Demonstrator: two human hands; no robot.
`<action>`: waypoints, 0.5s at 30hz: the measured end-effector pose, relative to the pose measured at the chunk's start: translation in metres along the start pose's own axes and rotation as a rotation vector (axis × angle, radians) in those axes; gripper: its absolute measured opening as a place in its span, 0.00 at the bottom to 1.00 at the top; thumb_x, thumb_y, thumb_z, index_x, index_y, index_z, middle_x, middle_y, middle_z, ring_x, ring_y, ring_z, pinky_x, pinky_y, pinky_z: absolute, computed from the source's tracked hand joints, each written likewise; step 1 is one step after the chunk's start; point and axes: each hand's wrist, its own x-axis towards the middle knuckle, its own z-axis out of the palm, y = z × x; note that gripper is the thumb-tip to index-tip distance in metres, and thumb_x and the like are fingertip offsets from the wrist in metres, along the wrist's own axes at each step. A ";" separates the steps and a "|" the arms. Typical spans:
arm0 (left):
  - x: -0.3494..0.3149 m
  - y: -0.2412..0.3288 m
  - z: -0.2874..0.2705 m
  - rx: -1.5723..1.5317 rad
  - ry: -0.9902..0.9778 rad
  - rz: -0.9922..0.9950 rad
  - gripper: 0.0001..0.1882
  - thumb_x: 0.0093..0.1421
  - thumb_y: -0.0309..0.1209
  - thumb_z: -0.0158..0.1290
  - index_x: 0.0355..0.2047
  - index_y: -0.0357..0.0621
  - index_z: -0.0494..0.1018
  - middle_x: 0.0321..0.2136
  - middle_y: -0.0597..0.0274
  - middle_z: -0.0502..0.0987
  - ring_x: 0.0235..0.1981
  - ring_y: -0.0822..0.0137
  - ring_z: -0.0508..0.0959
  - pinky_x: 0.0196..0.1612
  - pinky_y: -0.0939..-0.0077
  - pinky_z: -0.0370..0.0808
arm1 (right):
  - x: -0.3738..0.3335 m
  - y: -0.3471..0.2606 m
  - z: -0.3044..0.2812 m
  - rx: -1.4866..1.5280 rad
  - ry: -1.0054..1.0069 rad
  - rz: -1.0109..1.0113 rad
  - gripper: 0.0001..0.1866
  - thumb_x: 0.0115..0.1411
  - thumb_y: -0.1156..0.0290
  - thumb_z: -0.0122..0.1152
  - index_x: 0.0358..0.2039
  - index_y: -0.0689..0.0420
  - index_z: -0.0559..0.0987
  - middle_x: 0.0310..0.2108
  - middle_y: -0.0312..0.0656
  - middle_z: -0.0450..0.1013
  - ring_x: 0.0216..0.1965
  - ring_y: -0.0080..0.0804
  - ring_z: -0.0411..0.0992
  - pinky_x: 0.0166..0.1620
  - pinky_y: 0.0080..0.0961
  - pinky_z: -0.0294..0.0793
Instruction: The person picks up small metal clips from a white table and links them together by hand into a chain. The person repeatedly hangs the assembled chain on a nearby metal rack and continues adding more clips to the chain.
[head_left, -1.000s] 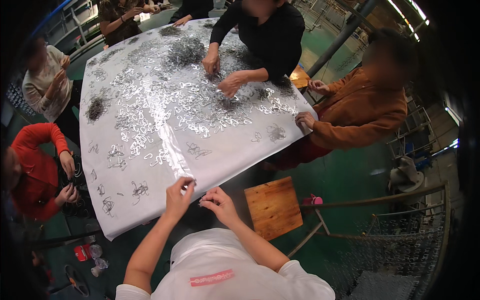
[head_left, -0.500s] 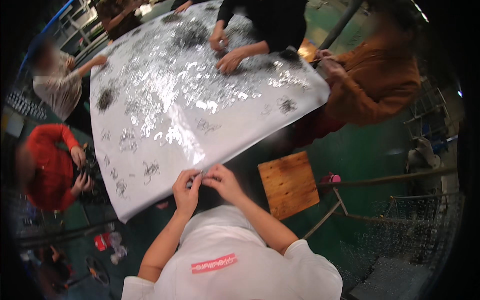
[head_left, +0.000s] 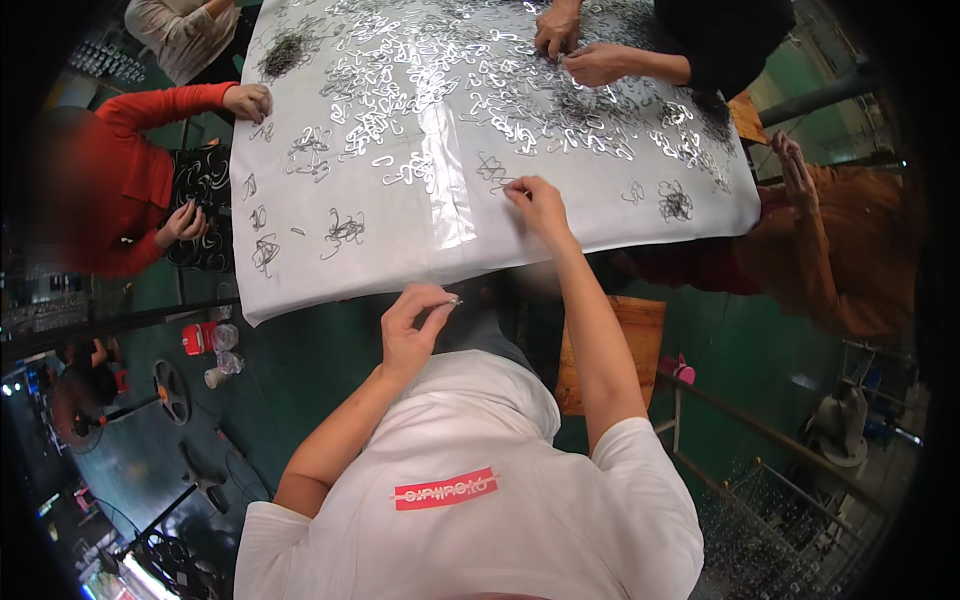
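My left hand (head_left: 413, 328) is in front of the table's near edge, thumb and forefinger pinching a small shiny bent wire piece (head_left: 455, 301). Over the table my right hand (head_left: 541, 208) reaches out, its fingertips pinched at the near side of a small loose pile of bent wire pieces (head_left: 490, 168). A bit of wire shows at those fingertips. Farther back, a wide spread of shiny looped wire pieces (head_left: 405, 95) covers the white tabletop (head_left: 380, 265).
Smaller wire piles lie at the left (head_left: 345, 230) and right (head_left: 675, 203). Co-workers' hands are at the far side (head_left: 590, 62) and left side (head_left: 248, 101); another person (head_left: 850, 230) is at the right. A wooden stool (head_left: 625, 345) stands beside my right arm.
My hands, together at the table edge before, are now apart. The right has gone forward to the small wire pile; the left holds a wire piece. My view has shifted; the red-sleeved person now reaches onto the table.
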 end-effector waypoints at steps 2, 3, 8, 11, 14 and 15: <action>-0.001 -0.002 0.001 0.017 -0.001 0.000 0.08 0.54 0.16 0.57 0.35 0.38 0.78 0.33 0.61 0.77 0.33 0.70 0.76 0.37 0.80 0.73 | 0.036 -0.005 0.008 -0.091 -0.008 0.048 0.10 0.55 0.64 0.64 0.34 0.56 0.83 0.36 0.43 0.77 0.36 0.37 0.76 0.39 0.33 0.73; -0.001 -0.003 0.002 0.025 -0.003 0.000 0.09 0.54 0.15 0.57 0.35 0.38 0.78 0.33 0.61 0.77 0.33 0.70 0.76 0.37 0.80 0.73 | 0.051 -0.009 0.014 -0.144 -0.016 0.086 0.11 0.54 0.63 0.64 0.34 0.55 0.83 0.36 0.44 0.77 0.36 0.39 0.76 0.39 0.34 0.73; -0.001 -0.006 0.007 -0.038 0.021 -0.086 0.09 0.53 0.16 0.58 0.35 0.39 0.78 0.33 0.60 0.78 0.34 0.69 0.77 0.37 0.78 0.73 | 0.080 -0.027 0.041 -0.471 -0.119 0.021 0.13 0.56 0.62 0.63 0.34 0.59 0.82 0.32 0.43 0.76 0.40 0.41 0.76 0.42 0.35 0.73; 0.003 -0.008 0.007 0.026 0.012 -0.035 0.09 0.53 0.16 0.58 0.35 0.39 0.78 0.33 0.60 0.78 0.34 0.69 0.77 0.37 0.78 0.74 | 0.079 -0.021 0.031 0.041 -0.258 0.165 0.13 0.57 0.63 0.62 0.34 0.60 0.80 0.28 0.38 0.74 0.37 0.31 0.74 0.39 0.28 0.71; 0.008 -0.009 0.009 0.053 -0.004 -0.031 0.09 0.54 0.17 0.57 0.36 0.38 0.79 0.33 0.60 0.79 0.34 0.69 0.77 0.37 0.78 0.75 | 0.059 -0.013 0.008 0.615 -0.411 0.388 0.09 0.59 0.64 0.61 0.33 0.57 0.79 0.24 0.30 0.70 0.31 0.18 0.68 0.34 0.19 0.65; 0.010 -0.009 0.009 0.056 -0.010 -0.017 0.09 0.54 0.17 0.57 0.36 0.38 0.79 0.33 0.60 0.79 0.34 0.69 0.77 0.37 0.79 0.75 | 0.046 -0.014 0.002 0.762 -0.446 0.471 0.08 0.59 0.64 0.61 0.33 0.55 0.78 0.24 0.28 0.69 0.29 0.15 0.66 0.32 0.16 0.63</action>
